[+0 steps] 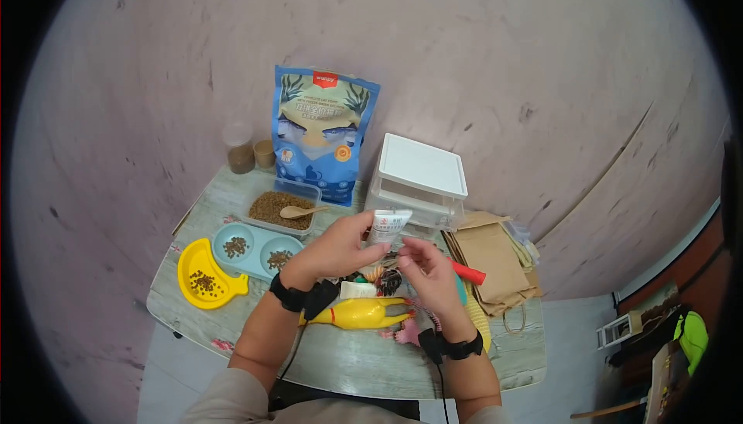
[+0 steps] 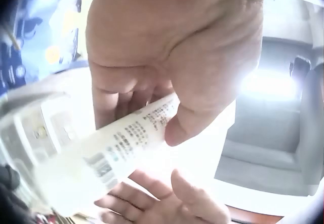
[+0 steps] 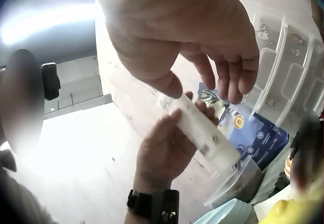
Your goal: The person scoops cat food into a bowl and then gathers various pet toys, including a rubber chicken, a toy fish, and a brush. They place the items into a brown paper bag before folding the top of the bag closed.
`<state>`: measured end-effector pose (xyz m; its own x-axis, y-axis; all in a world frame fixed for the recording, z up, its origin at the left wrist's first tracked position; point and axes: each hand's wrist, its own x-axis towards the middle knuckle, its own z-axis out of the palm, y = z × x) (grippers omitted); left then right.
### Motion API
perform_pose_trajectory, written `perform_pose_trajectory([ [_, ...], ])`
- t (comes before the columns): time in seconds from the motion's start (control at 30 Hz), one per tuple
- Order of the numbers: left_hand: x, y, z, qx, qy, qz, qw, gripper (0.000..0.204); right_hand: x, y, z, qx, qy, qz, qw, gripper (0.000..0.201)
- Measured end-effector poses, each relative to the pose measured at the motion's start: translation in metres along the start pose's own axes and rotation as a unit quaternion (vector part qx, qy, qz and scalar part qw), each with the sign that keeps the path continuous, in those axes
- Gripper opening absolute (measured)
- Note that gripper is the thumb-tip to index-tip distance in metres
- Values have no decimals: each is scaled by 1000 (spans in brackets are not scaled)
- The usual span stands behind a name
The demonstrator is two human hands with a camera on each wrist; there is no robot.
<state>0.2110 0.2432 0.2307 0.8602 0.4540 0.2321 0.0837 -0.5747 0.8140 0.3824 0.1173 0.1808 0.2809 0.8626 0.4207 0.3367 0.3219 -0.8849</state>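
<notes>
Plainly, the left hand point(image 1: 338, 250) has the white tube point(image 1: 389, 226), with the right hand point(image 1: 433, 275) close by

Held above the table point(image 1: 333, 358), the tube sits pinched between the left thumb and fingers, so the left is the nearer hand. Its long axis slants, the broad flat end far and a little right, the narrower end back towards the person. The right hand waits just to the right and slightly nearer, fingers loosely bent and apart, gripping nothing. In the right wrist view its thumb is near what looks like the cap point(image 3: 164, 101), though blur leaves contact uncertain. A yellow rubber chicken point(image 1: 360, 314) lies nearer the person.
</notes>
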Motion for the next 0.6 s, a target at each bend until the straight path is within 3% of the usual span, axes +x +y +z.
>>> perform_pose_trajectory([
  [0.03, 1, 1, 9, -188, 24, 29, 981, 39, 1, -11, 5, 5, 3, -2, 1000, 38],
  [0.07, 1, 2, 16, -369, 47, 57, 927, 39, 1, -29, 9, 12, -48, 56, 997, 38],
  [0.1, 1, 3, 20, -362, 45, 56, 929, 39, 2, -38, 11, 18, -99, 114, 988, 39],
  [0.17, 3, 5, 26, -434, 70, 66, 896, 33, 2, -26, 12, 50, -86, 89, 991, 37],
  [0.23, 6, 8, 26, -428, 106, 54, 896, 27, 4, -23, 11, -4, -85, 41, 996, 41],
  [0.3, 8, 0, 21, -440, 122, -27, 889, 29, 5, -35, 4, -60, -98, 84, 990, 41],
  [0.37, 11, -3, 23, -420, 153, -27, 894, 36, 8, -46, 0, -176, -134, 122, 968, 40],
  [0.5, 14, -5, 24, -451, 179, -43, 873, 37, 10, -43, -7, -118, -121, 118, 978, 38],
  [0.57, 16, -5, 22, -472, 200, -56, 857, 38, 12, -43, -15, -51, -62, 88, 993, 36],
  [0.6, 16, -6, 20, -473, 202, -61, 855, 38, 11, -50, -18, 39, -24, 142, 989, 34],
])
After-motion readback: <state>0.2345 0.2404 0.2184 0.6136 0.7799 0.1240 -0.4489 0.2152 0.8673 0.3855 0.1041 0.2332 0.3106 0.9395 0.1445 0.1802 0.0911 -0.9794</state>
